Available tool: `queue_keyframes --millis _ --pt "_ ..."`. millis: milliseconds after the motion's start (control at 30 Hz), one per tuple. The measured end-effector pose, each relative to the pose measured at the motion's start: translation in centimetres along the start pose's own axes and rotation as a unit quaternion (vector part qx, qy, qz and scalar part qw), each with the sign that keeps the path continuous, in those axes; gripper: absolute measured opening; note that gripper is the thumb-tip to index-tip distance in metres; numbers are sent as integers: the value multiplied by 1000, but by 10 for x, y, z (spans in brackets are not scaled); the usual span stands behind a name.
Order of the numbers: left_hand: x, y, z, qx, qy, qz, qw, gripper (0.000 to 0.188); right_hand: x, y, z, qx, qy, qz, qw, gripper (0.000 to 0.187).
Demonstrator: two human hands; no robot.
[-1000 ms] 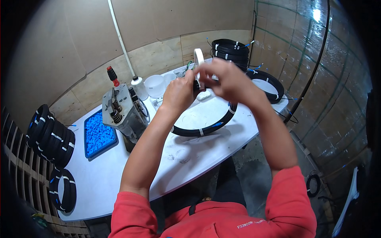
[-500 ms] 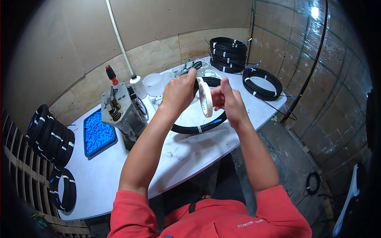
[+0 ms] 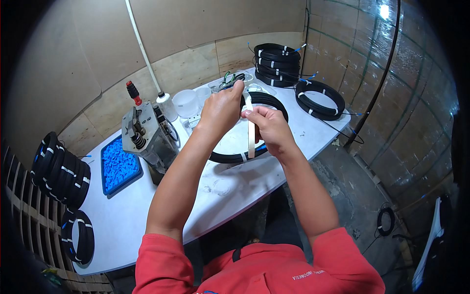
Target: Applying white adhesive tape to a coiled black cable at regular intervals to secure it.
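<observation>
My left hand (image 3: 223, 109) and my right hand (image 3: 268, 128) both pinch a white strap (image 3: 251, 133) that hangs down over a black cable coil (image 3: 267, 104) lying flat on the white table (image 3: 235, 188). The left hand grips the strap's top end. My right hand holds it just below, fingers closed on it. The strap's lower end reaches the coil's near side, where a white band and a bit of blue show.
A metal machine with a red handle (image 3: 146, 133) stands left of the coil, beside a blue tray of blue pieces (image 3: 119, 165). White cups (image 3: 186, 102) sit behind. Stacked black coils (image 3: 278, 63) and one single coil (image 3: 319, 99) lie far right; more coils (image 3: 61, 171) hang at left.
Both hands have dropped from above the coil toward its near side, and the white strap now hangs straight down between them.
</observation>
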State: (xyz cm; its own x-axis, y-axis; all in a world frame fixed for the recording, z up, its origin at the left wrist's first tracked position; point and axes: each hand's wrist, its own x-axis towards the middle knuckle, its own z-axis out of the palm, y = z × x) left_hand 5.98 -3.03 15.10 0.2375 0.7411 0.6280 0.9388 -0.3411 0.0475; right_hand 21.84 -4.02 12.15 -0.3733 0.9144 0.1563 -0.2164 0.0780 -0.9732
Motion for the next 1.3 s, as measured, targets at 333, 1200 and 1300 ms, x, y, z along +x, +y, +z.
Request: queue_keyframes --millis 333,1200,1300 --pt "3 -12 5 -9 -19 -26 999 27 6 25 13 -34 91 -62 993 37" --pt "-5 -23 -1 -49 -16 -65 997 38 26 60 9 -616 -12 -88 783 26" --pt "-4 -16 -2 -41 -52 -77 995 46 27 78 -13 -533 16 -106 839 26"
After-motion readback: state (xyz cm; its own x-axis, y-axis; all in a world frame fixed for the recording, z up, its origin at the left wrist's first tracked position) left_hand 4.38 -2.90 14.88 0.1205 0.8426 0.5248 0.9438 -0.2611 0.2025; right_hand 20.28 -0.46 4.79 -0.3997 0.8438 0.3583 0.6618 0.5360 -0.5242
